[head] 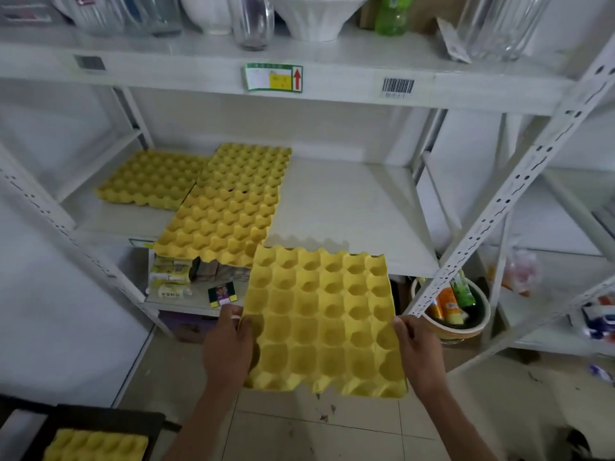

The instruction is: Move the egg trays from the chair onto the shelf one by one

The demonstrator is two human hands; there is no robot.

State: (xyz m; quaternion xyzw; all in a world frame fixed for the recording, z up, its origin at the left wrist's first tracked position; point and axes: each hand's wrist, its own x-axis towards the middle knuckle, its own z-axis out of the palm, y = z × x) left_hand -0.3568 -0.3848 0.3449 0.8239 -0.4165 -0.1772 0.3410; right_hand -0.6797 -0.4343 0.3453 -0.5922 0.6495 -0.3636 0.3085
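held tray (324,322): yellow, cups up, in the air in front of the shelf (349,207), its far edge right at the shelf's near lip
left hand (228,347): clamped on the tray's left edge, thumb on top
right hand (417,349): pinching the right edge, fingers curled under
shelf trays: three already up there, far-left tray (151,179), back tray (249,164), and front tray (218,224) overlapping it and poking out over the near edge
chair (100,424): near left corner, dark, one more chair tray (96,445) sitting on it
top level: glass jars, white bowls, green bottle (392,15)
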